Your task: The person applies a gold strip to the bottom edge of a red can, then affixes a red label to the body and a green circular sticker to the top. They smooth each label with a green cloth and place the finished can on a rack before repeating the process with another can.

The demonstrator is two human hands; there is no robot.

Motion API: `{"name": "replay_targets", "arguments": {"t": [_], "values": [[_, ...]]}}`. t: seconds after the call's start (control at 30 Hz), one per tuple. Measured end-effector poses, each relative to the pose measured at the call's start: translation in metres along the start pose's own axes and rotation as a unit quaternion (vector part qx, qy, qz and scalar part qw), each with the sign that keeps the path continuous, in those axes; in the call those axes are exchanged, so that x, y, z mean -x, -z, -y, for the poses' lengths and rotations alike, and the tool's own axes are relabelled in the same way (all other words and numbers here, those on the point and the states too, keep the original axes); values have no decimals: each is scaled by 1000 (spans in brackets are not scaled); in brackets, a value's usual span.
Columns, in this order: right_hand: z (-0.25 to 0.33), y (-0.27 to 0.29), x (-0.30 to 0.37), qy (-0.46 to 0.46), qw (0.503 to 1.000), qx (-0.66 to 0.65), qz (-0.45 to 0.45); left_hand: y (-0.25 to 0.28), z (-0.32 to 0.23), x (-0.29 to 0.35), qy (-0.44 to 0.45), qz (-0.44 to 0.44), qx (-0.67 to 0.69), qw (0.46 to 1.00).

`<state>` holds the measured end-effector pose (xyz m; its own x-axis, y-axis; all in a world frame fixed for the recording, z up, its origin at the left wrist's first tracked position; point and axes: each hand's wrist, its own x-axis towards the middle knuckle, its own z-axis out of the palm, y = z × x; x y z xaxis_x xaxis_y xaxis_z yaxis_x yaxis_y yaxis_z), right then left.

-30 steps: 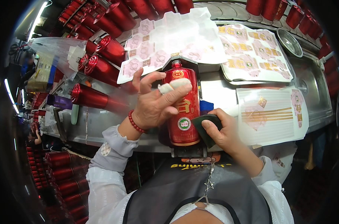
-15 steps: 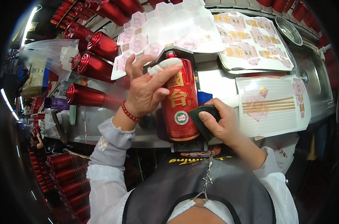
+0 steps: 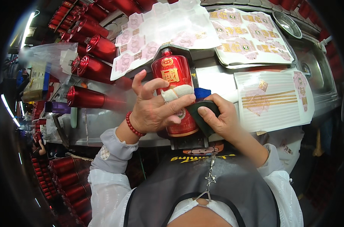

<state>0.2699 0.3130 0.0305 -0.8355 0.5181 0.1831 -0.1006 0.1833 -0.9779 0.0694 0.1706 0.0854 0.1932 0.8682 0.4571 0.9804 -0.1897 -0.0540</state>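
A red bottle [image 3: 179,70] with gold lettering lies on its back in a dark cradle [image 3: 189,142], its neck pointing away from me. Over its lower half is my left hand [image 3: 151,108], fingers spread, with a white cloth wrap [image 3: 178,92] around one finger. That hand partly covers the lettering and a round label; whether its fingertips touch the surface is hard to tell. My right hand [image 3: 225,117] pinches a dark green flat pad [image 3: 205,123] between thumb and fingers, right beside the bottle's lower right side. A blue thing [image 3: 202,93] shows just beyond the pad.
Sheets of pink-and-gold stickers [image 3: 251,36] are stacked at the far right. A sheet with gold strips [image 3: 270,98] lies nearer, beside a sink [image 3: 316,72]. A partly peeled sheet [image 3: 168,28] sits behind the bottle. Several red bottles [image 3: 86,97] lie on the left.
My left hand has moved down and right, from the bottle's upper part to its lower half, uncovering the upper lettering. My right hand still holds the green pad.
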Motion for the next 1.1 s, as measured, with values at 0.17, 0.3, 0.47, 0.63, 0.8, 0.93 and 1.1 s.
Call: {"name": "replay_targets", "arguments": {"t": [0.17,0.3,0.47,0.63,0.8,0.93,1.1], "values": [[0,2,2,-1,1000,16,11,-4,-22,19,22,-1,38,999],[1,4,2,7,1000,21,17,-4,-8,20,60,-22,55,996],[21,15,-18,70,991,75,83,-20,23,5,153,-131,82,976],[36,14,-80,342,881,326,-36,-33,-26,34,240,-196,151,939],[60,4,-77,318,890,189,266,-37,-77,66,331,-130,102,929],[53,0,-103,372,869,324,35,-22,-79,55,326,-39,12,944],[66,-10,-41,350,894,155,234,-16,-80,51,297,-96,-56,948]]}}
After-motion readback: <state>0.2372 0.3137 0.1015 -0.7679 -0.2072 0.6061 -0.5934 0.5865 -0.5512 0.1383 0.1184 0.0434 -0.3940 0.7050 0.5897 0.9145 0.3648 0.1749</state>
